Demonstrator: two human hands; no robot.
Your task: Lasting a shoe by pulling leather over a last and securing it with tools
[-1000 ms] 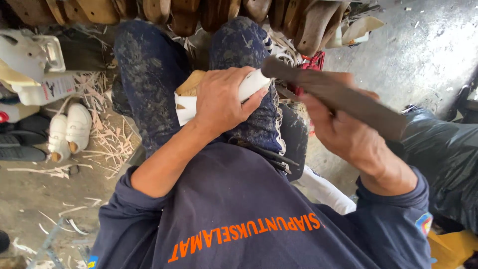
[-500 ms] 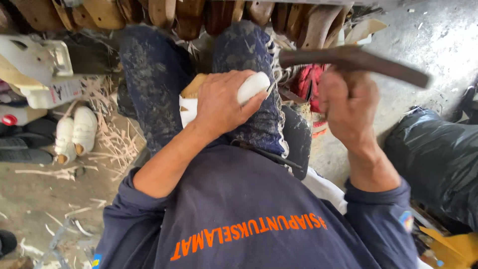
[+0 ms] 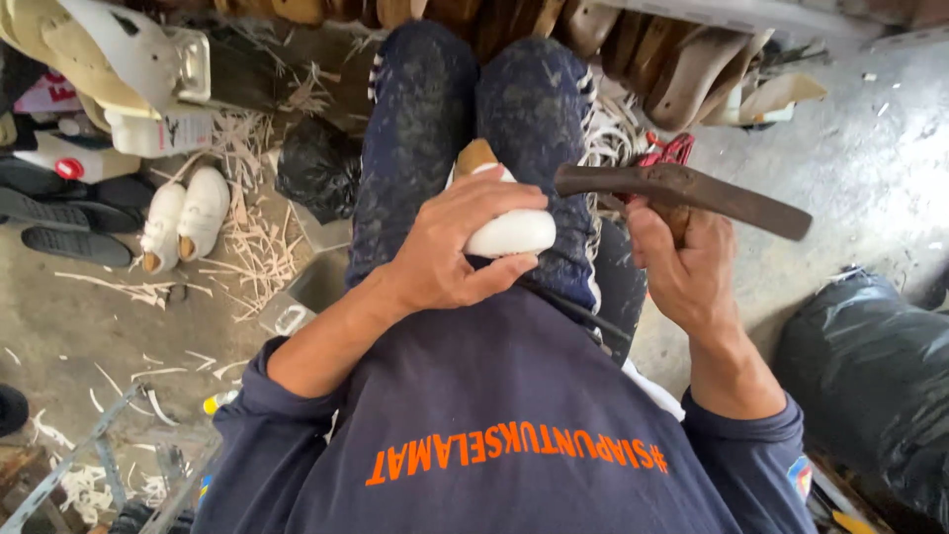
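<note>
1. Left hand (image 3: 450, 252) is wrapped over a white shoe form (image 3: 509, 232), pressing it on the lap between the knees.
2. Right hand (image 3: 687, 267) is closed on the handle of a rusty hammer (image 3: 682, 193), at 3 o'clock of the form, its head just beside it.
3. A white shoe pair (image 3: 185, 213) lies on the floor at 9 o'clock among wood shavings (image 3: 252, 247).

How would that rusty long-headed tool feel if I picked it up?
Probably head-heavy: the tool has a long dark metal head well past the right hand on its short handle. Likely stiff and rough rather than slippery, given the rusty surface. Laid down, it should stay put.
</note>
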